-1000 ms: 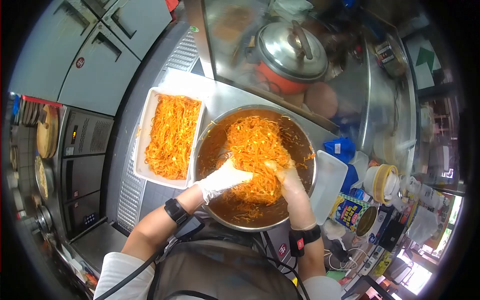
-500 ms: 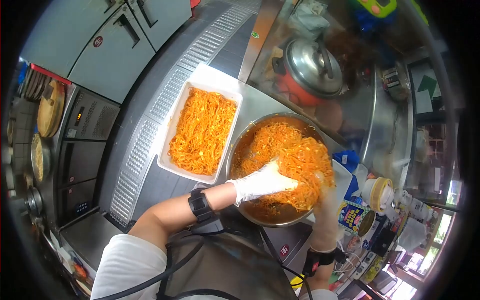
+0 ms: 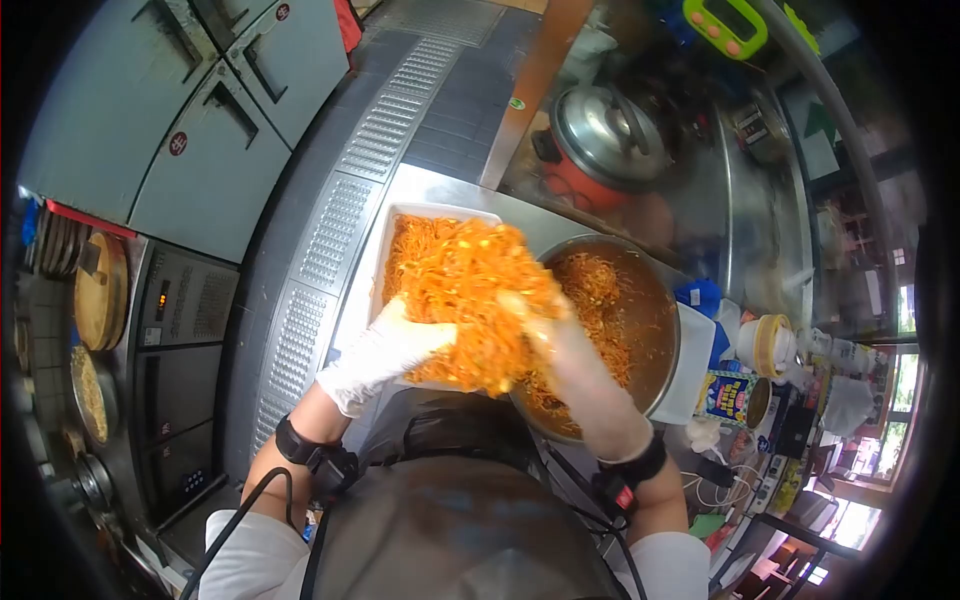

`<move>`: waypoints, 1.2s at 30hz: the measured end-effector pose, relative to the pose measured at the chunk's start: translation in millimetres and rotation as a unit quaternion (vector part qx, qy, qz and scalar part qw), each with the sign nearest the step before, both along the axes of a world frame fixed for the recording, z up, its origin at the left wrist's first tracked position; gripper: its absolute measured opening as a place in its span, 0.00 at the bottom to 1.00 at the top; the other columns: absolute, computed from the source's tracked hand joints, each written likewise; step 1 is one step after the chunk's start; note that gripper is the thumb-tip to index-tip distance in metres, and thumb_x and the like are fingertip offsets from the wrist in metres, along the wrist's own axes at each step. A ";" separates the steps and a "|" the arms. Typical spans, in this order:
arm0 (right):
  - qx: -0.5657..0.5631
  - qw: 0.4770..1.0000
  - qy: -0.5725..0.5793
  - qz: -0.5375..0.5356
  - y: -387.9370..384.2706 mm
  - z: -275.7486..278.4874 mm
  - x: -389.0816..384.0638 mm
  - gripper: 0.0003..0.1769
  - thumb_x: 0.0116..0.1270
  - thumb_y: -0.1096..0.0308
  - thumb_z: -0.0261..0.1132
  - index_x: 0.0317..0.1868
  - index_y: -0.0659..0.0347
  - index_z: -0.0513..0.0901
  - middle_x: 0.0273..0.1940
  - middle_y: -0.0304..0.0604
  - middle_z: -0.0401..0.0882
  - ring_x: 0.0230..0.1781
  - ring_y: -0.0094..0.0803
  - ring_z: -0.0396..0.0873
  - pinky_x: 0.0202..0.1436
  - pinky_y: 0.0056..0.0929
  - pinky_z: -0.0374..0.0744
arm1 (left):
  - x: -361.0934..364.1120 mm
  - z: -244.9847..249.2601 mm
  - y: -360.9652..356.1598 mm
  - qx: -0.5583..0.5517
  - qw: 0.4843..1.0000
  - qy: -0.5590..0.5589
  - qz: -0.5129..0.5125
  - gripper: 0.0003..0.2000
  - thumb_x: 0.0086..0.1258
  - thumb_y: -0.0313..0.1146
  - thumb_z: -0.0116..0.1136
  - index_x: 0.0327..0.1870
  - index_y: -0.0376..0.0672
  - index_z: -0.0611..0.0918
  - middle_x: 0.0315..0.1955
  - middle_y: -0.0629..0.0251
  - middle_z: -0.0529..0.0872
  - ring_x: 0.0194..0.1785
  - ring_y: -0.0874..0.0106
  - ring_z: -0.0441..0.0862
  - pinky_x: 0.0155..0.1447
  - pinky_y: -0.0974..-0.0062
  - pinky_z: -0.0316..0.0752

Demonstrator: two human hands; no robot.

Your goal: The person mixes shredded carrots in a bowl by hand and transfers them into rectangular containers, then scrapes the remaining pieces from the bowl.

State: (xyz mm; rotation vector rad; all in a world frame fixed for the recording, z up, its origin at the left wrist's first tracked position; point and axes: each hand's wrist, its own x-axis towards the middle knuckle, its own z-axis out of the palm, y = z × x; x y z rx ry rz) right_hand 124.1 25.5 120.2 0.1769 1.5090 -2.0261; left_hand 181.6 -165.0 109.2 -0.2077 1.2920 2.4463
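Leftward went the big clump of orange strands [image 3: 470, 290], from over the metal bowl [image 3: 655, 325] to above the white tray [image 3: 450, 210]. It looked soft, slippery and a bit heavy, so it seemed best held at both sides and underneath. The left hand [image 3: 388, 348] and right hand [image 3: 545, 325] held it between them, their grip full. The bowl sat right of the tray on the shiny worktop [image 3: 540, 222].
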 end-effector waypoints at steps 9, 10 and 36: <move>0.150 0.977 0.072 0.133 -51.3 -153.4 -16.4 0.39 0.64 0.72 0.65 0.73 0.53 0.58 0.68 0.41 0.63 0.67 0.33 0.64 0.67 0.29 0.67 | -20.2 -133.1 -18.7 -0.233 0.969 -0.076 0.019 0.25 0.64 0.26 0.58 0.64 0.39 0.69 0.52 0.55 0.79 0.54 0.64 0.77 0.56 0.71 0.74; 0.176 0.967 0.141 0.117 -53.0 -155.3 -9.5 0.39 0.59 0.72 0.68 0.71 0.55 0.62 0.68 0.49 0.61 0.69 0.38 0.62 0.69 0.31 0.65 | -18.1 -138.2 -18.5 -0.369 0.928 -0.055 -0.022 0.26 0.63 0.28 0.58 0.63 0.40 0.69 0.55 0.48 0.76 0.57 0.56 0.75 0.62 0.67 0.71; 0.395 0.841 0.288 0.231 -32.6 -120.0 29.3 0.36 0.57 0.75 0.62 0.68 0.50 0.67 0.72 0.58 0.52 0.67 0.54 0.64 0.68 0.36 0.68 | 20.4 -138.9 -29.9 -0.629 0.746 0.039 -0.215 0.28 0.57 0.34 0.65 0.59 0.37 0.70 0.54 0.36 0.72 0.54 0.42 0.74 0.58 0.57 0.73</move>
